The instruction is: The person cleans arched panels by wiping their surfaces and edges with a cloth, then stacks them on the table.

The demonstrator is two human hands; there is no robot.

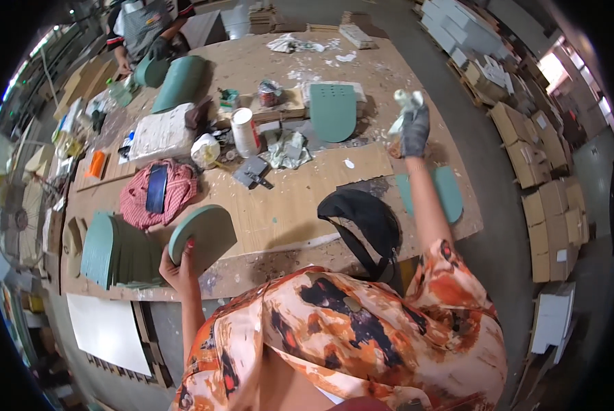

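One white-spotted worktop (451, 144) is laid with goods around one white tub (243, 130). One fanned stack of round-ended green panels (101, 250), too tightly packed to be counted, is set nearer and left of the tub. Three single panels are seen: one holed panel (334, 113) just right of the tub, one plain panel (448, 193) farther right and nearer, and one tilted panel (207, 240), nearer and left, grasped by the bare left hand (181, 267). One checked cloth (130, 202) is placed left of the tub, topped by one dark phone (156, 188). One pale crumpled rag (408, 100), well right of the tub, is gripped by the grey-gloved right hand (414, 131).
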